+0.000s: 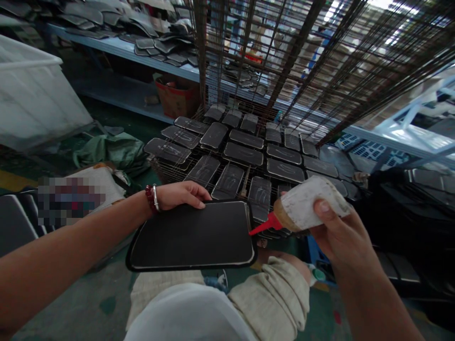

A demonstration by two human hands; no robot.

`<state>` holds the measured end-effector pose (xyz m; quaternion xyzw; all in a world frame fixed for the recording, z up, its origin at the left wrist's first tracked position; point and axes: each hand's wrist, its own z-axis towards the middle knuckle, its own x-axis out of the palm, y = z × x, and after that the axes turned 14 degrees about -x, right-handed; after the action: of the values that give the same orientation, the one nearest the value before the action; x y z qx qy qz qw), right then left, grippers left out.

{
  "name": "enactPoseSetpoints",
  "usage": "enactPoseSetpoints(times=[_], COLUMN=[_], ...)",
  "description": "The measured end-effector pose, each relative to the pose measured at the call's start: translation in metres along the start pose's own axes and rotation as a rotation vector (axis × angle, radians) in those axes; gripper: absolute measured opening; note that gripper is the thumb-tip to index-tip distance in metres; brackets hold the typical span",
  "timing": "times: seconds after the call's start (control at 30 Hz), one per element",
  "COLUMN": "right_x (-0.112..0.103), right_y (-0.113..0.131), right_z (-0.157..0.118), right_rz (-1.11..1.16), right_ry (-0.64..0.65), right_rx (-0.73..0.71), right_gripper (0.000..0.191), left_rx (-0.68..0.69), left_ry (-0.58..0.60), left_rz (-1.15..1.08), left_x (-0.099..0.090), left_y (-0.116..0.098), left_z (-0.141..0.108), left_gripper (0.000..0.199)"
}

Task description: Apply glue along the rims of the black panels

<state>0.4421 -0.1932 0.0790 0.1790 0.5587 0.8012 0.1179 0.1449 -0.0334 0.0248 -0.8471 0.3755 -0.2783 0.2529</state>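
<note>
**Red nozzle meets panel's right rim, 2 hands at work**

At far left stands a white bin, with a green cloth on the floor to its right. The left hand, wearing 2 wrist ornaments, has its grip on the far edge of 1 black panel, thumb on top. The panel lies above the person's lap, a pale line along its rim. Beyond it, a wire rack carries rows of smaller dark pieces; farther back, more pieces cover a blue surface. At right, the right hand has its grip around 1 whitish bottle, tilted down leftward, its red nozzle at the panel's right rim.
</note>
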Motion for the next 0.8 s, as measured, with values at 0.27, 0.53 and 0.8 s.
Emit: enactPoseSetpoints(times=[0.27,0.53,0.8], right_x=[-0.004,-0.008,0.002], right_y=[0.002,-0.006,-0.022], right_z=[-0.015,-0.023,-0.029], right_rz=[0.051,0.051,0.031], right_ry=[-0.051,-0.274,-0.560], right_rx=[0.013,-0.048,-0.078], right_gripper=[0.041,0.052,0.049], left_rx=[0.019,0.053,0.098], left_ry=[-0.053,-0.068,-0.136], left_rz=[-0.107,-0.235,-0.456], left_x=[-0.008,-0.010,0.005], left_y=[0.008,0.017,0.031], left_z=[0.004,0.008,0.014], left_gripper=[0.022,0.027,0.030])
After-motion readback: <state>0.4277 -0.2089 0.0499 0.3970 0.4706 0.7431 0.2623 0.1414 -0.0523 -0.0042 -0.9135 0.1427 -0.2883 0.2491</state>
